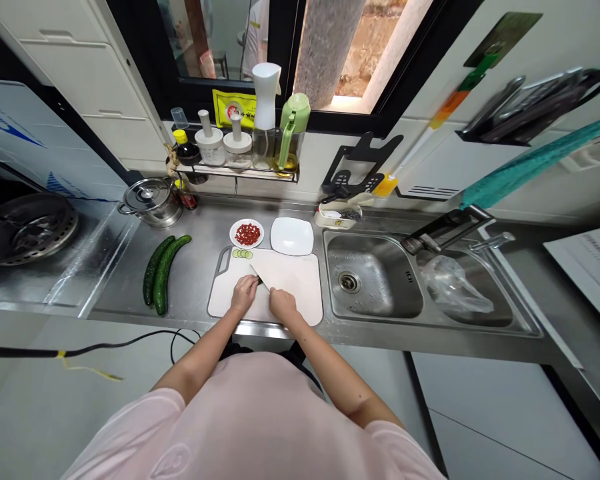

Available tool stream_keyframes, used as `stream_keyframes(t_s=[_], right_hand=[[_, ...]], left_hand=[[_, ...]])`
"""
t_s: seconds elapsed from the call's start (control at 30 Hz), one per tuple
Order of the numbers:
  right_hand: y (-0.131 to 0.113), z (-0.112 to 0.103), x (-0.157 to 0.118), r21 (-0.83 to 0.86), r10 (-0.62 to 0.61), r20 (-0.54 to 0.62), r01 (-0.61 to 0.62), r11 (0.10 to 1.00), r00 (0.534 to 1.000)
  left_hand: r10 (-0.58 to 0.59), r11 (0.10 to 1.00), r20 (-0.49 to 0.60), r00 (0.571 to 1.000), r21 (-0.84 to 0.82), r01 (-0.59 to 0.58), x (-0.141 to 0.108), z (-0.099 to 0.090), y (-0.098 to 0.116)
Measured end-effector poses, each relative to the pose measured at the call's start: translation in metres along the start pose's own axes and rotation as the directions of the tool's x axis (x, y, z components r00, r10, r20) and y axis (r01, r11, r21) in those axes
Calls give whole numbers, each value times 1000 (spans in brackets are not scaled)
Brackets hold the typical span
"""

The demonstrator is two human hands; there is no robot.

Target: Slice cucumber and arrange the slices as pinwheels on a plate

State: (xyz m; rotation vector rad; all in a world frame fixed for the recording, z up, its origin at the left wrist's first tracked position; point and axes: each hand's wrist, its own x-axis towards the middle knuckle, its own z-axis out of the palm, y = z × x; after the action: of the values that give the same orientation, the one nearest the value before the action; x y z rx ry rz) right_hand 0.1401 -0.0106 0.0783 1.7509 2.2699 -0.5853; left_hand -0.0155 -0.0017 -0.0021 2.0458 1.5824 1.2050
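My right hand [283, 305] is wrapped round the handle of a knife [260, 277], whose blade points up and to the left. Beside the blade, my left hand [244, 293] has its fingers pressed together on a small dark green piece, apparently cucumber, mostly covered by the fingers. Both hands are over a white cutting board [300, 293] with a grey handle slot. Several thin cucumber slices [243, 254] lie at the board's top left. Behind the board stand a plate of chopped red pieces [247, 233] and a bare white plate [292, 237].
Two whole cucumbers [164, 275] lie left of the board. Farther back are a lidded steel pot [153, 201] and a shelf [230, 171] of jars and bottles. A double sink [375, 277] with a faucet [447, 230] and a plastic bag [453, 285] is at the right.
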Motion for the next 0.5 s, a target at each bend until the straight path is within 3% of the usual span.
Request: stream_keyframes(t_s=[0.5], right_hand=[[14, 5, -19, 2, 18, 44, -19, 1000, 999]], left_hand=[[-14, 1000, 3, 1000, -9, 14, 0, -1, 2]])
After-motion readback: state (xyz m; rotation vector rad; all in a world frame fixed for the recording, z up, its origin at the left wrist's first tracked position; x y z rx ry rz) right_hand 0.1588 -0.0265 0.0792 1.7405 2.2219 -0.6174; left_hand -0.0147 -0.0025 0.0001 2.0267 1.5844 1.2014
